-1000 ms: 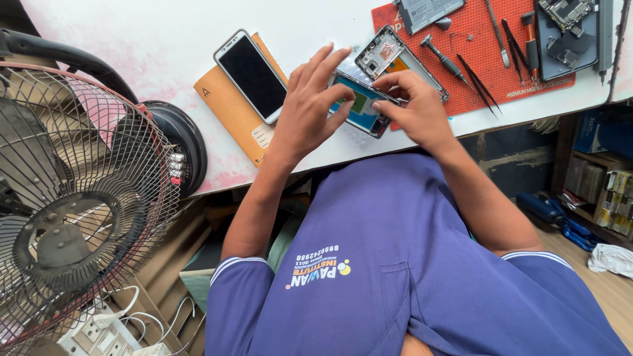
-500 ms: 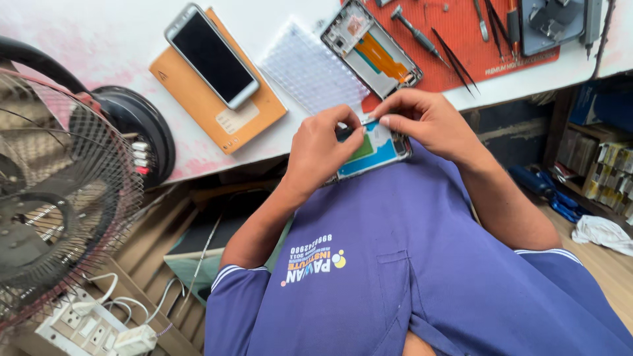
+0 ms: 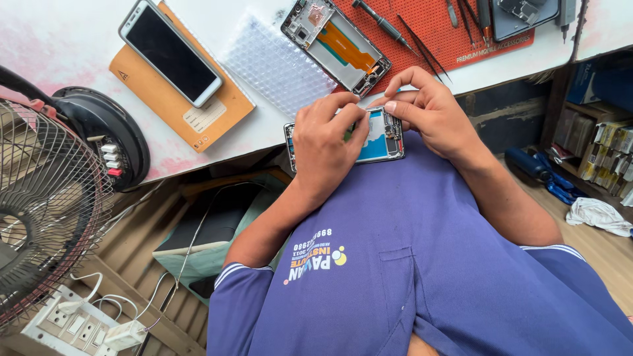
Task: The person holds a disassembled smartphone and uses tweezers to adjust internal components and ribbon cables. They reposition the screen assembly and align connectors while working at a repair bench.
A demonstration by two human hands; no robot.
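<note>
Seen from above, a person in a blue shirt held an opened phone point(image 3: 376, 135) against the chest, left hand point(image 3: 326, 142) over it and right hand point(image 3: 432, 112) pinching its top edge. Beyond, a white table point(image 3: 66, 39) carried a second phone frame point(image 3: 336, 46), bubble wrap point(image 3: 277, 66) and a red mat point(image 3: 455, 33). A wire fan point(image 3: 46, 211) stood at one side.

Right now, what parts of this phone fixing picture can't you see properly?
All in the head view:
- Opened phone: its middle is covered by the left hand; the right hand hides its corner.
- What the fingertips pinch: too small to tell.
- Tools on the red mat: cut off by the top edge.
- Fan: cut off by the left edge.
- Boxes on the shelf: too blurred to identify.
</note>
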